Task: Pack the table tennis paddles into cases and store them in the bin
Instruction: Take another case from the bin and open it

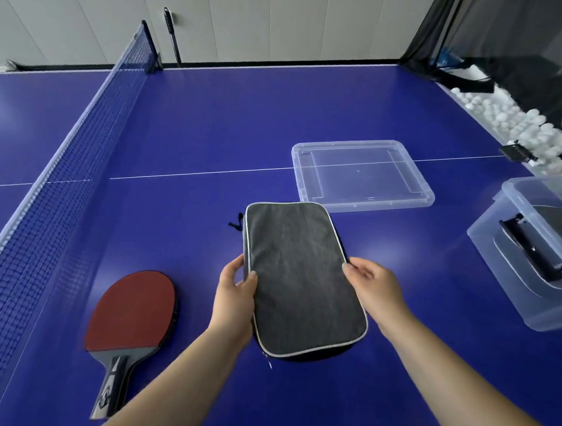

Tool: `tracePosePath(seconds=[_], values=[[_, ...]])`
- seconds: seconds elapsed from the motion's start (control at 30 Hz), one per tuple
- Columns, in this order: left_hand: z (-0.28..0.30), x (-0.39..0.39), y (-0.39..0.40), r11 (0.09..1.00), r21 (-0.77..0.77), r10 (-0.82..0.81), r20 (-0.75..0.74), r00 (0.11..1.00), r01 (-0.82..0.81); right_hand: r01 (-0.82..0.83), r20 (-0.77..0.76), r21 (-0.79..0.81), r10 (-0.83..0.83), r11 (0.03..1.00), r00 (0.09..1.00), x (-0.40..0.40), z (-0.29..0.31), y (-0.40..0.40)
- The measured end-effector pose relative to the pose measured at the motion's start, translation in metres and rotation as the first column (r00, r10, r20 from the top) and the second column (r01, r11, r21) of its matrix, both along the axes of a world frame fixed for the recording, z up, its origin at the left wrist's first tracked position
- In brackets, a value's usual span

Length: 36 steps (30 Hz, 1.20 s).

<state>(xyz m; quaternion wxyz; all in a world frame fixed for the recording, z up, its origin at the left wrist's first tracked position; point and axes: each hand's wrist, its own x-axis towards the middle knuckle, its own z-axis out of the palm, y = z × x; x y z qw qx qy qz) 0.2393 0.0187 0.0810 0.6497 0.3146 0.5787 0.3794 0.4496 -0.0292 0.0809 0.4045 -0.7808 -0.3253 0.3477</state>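
Case (302, 279) between both hands, left fingers (251, 281) and right fingers (354, 270) pinching its side edges.

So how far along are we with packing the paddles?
Partly done. Done: the clear bin at right already seems to hold one dark case. In hand: the left hand and right hand grip the grey case; whether it holds a paddle is unclear. Left: the red paddle lies bare on the table, and the lid is off.

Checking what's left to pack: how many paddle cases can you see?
2: a grey case held over the table by the left hand and right hand; another case inside the clear bin, right. More may be hidden.
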Motion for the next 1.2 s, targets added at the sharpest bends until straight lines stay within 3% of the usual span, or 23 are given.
tracePosePath(seconds=[0.17,0.33,0.63,0.73,0.8,0.97,1.1,1.2], values=[[-0.035,0.022,-0.014,0.977,-0.056,-0.21,-0.099,0.973,0.205,0.036,-0.015,-0.048,-0.037,0.998,0.999,0.029,-0.021,-0.025],[-0.057,0.045,-0.015,0.868,-0.04,-0.482,-0.306,0.821,0.494,0.101,-0.013,-0.086,-0.102,0.991,0.995,0.056,-0.04,-0.038],[-0.062,0.052,-0.014,0.749,-0.052,-0.598,-0.483,0.64,0.661,0.128,-0.01,-0.096,-0.129,0.987,0.992,0.073,-0.043,-0.041],[-0.044,0.05,-0.014,0.821,-0.035,-0.479,-0.583,0.656,0.569,0.158,0.008,-0.041,-0.158,0.987,0.987,0.067,-0.025,-0.035],[-0.027,0.055,-0.018,0.875,0.026,-0.386,-0.564,0.73,0.484,0.128,0.007,0.031,-0.128,0.991,0.992,0.056,-0.009,-0.032],[0.015,0.063,-0.042,0.873,0.2,-0.327,-0.437,0.838,0.444,-0.143,-0.055,0.204,0.157,0.969,0.986,0.015,0.032,-0.029],[0.025,0.056,-0.053,0.883,0.241,-0.279,-0.423,0.862,0.403,-0.401,-0.199,0.243,0.45,0.883,0.87,-0.009,0.043,-0.027],[0.025,0.038,-0.056,0.916,0.228,-0.192,-0.478,0.857,0.332,-0.389,-0.236,0.233,0.44,0.891,0.867,-0.009,0.03,-0.025]])
